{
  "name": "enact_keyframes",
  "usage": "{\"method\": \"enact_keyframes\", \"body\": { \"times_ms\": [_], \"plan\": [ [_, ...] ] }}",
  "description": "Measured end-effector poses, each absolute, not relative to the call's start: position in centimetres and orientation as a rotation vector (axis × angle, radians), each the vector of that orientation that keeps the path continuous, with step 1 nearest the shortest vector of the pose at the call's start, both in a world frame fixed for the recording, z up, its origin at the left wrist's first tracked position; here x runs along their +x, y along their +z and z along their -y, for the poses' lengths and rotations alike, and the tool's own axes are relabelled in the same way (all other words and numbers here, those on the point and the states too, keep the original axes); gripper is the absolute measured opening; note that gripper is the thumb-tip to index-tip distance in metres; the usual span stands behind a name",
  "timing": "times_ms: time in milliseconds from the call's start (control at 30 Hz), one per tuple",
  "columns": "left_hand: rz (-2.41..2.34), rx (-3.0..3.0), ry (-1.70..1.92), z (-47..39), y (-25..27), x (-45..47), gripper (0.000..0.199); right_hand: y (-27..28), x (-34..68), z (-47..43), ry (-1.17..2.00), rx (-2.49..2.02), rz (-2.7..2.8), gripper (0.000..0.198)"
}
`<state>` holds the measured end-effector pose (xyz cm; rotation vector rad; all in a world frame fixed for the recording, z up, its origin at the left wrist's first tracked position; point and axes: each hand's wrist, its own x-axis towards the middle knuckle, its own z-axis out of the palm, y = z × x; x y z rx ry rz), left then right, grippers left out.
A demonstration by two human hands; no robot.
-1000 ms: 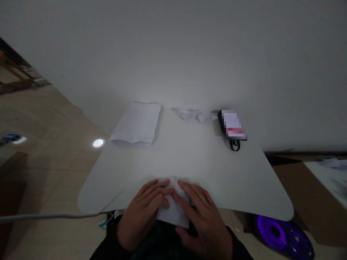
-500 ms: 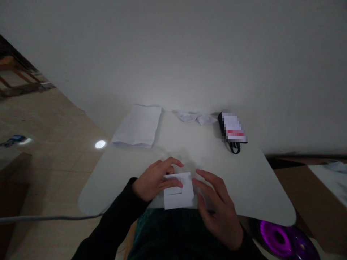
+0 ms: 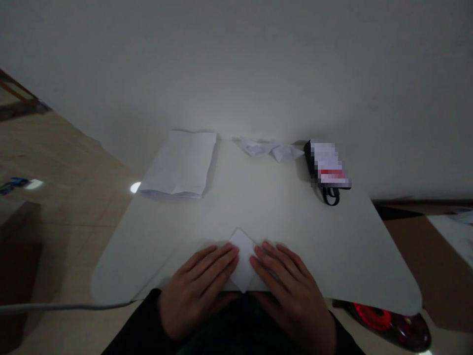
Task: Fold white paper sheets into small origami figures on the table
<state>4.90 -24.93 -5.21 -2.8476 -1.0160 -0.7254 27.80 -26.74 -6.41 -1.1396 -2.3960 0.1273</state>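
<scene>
A small folded square of white paper lies on the table's front edge, turned so that one corner points away from me and one toward me. My left hand rests flat with fingers stretched out, their tips on the paper's left side. From the other side, the straight fingers of my right hand lie on its right part. Both thumbs are low by the table edge and partly in shadow. The fingers cover the paper's left and right corners.
On the white table lies a stack of white paper at back left. Folded paper pieces sit against the wall. A black case with a blurred label and strap is at back right. A glowing red device stands below right.
The paper has turned from square-on to corner-up. My left hand no longer pinches it; both hands now lie flat on its sides. The glow below right went from purple to red.
</scene>
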Motion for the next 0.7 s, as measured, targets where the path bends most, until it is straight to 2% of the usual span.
{"method": "enact_keyframes", "body": {
  "times_ms": [200,433,700],
  "plan": [
    [1.188,-2.806,-0.973,26.4,-6.1,5.1,0.023,-6.7,26.8,27.1,0.17,-1.126,2.231,0.026],
    [1.437,-2.891,-1.169,26.4,-5.5,5.3,0.022,-6.1,27.1,26.3,0.397,-1.166,2.165,0.025],
    [1.759,-2.651,-1.318,25.8,-5.0,6.6,0.01,-5.5,25.7,25.9,0.574,-1.422,1.882,0.008]
  ]
}}
